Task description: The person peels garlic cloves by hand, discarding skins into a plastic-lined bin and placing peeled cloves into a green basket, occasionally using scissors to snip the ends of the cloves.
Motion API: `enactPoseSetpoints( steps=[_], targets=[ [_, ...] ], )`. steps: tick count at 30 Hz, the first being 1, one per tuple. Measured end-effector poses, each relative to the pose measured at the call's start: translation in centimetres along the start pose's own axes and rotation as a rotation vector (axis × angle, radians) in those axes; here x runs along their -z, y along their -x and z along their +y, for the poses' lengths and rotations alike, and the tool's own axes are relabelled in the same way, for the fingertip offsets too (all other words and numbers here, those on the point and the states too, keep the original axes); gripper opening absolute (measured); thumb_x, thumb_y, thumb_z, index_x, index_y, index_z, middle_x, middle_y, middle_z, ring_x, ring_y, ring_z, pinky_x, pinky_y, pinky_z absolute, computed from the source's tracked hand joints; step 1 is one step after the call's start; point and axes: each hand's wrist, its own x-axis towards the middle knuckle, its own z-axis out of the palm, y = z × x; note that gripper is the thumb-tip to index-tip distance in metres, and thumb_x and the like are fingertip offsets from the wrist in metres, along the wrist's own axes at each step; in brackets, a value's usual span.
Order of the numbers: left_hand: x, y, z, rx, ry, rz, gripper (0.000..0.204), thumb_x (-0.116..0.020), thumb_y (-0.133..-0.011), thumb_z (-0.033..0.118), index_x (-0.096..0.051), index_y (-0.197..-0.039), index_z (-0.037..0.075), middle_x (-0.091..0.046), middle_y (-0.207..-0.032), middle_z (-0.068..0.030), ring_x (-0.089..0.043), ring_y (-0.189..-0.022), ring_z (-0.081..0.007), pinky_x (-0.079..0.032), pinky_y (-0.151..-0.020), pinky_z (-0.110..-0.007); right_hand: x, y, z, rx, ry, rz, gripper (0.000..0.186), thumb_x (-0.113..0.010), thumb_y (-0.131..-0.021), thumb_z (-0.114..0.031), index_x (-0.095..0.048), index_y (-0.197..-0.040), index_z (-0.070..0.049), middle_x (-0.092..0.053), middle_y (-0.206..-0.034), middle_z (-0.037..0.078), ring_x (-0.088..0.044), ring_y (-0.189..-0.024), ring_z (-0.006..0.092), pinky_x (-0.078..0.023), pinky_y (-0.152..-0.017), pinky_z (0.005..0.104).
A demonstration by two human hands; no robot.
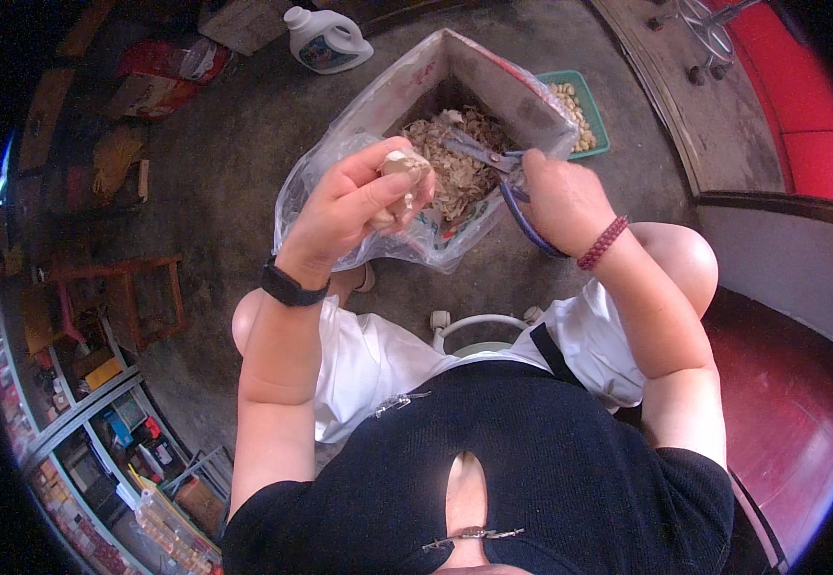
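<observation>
Left hand (351,199): fingers curled snug round pale lump (403,174), held up above left side of box (522,91). Right hand (568,199): fingers bent round blue-handled scissors (479,151), blades over dry flakes (455,192). Green tray (596,117) just behind box.

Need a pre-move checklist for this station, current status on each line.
1. Pale lump secured: ok, gripped in the left hand.
2. Scissors in hand: ok, right hand is around the handles.
3. Blades off the left hand: ok, a gap shows, though they point toward that side.
4. Blades fully closed: cannot tell at this size.
5. Clear bag lying smooth: not ok, it is bunched along the near side of the box.
6. Green tray fill level: cannot tell; pale pieces show in it, but the box hides part.
</observation>
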Motion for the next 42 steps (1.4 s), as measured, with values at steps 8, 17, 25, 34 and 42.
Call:
enactPoseSetpoints(
  steps=[8,17,25,34,42],
  targets=[
    [0.2,-0.1,-0.4,-0.037,0.050,0.050,0.029,-0.055,-0.091,0.020,-0.048,-0.114,0.004,-0.057,-0.092,-0.0111,-0.051,-0.065,-0.0109,-0.037,-0.048,-0.019,1.4,0.2,0.1,0.221,-0.191,0.127,0.028,-0.062,-0.077,-0.021,-0.050,-0.090,0.002,-0.059,-0.087,0.023,-0.057,-0.085,0.0413,-0.047,-0.072,0.0463],
    [-0.1,-0.4,0.1,-0.080,0.034,0.042,0.025,-0.057,-0.088,0.024,-0.052,-0.100,0.002,-0.058,-0.088,-0.0116,-0.051,-0.060,-0.0092,-0.036,-0.045,-0.018,0.4,-2.1,2.6,-0.131,0.045,0.224,0.032,-0.063,-0.077,-0.024,-0.054,-0.093,0.002,-0.060,-0.094,0.024,-0.058,-0.091,0.0393,-0.047,-0.076,0.0441],
    [-1.4,-1.6,1.2,-0.147,0.163,-0.041,0.016,-0.054,-0.088,0.021,-0.052,-0.093,0.006,-0.057,-0.086,-0.0132,-0.050,-0.057,-0.0105,-0.033,-0.040,-0.018,-0.6,-6.6,2.9,-0.229,0.030,0.440,0.033,-0.066,-0.076,-0.026,-0.056,-0.092,0.002,-0.061,-0.095,0.021,-0.061,-0.089,0.0360,-0.051,-0.077,0.0421],
    [-1.3,-1.5,1.9,-0.137,0.273,-0.056,0.012,-0.055,-0.086,0.016,-0.054,-0.095,0.007,-0.061,-0.090,-0.0131,-0.053,-0.062,-0.0126,-0.038,-0.047,-0.021,-1.1,-10.3,1.8,-0.128,0.086,0.489,0.029,-0.070,-0.074,-0.025,-0.060,-0.092,-0.003,-0.058,-0.096,0.015,-0.058,-0.093,0.0318,-0.050,-0.079,0.0408],
    [-2.1,-1.2,1.7,-0.140,0.318,-0.009,0.011,-0.054,-0.084,0.018,-0.052,-0.086,0.007,-0.059,-0.084,-0.0121,-0.052,-0.056,-0.0126,-0.033,-0.038,-0.019,-1.3,-12.3,2.1,0.008,0.126,0.463,0.031,-0.071,-0.073,-0.021,-0.059,-0.095,-0.004,-0.055,-0.099,0.016,-0.055,-0.097,0.0340,-0.048,-0.082,0.0416]
  ],
)
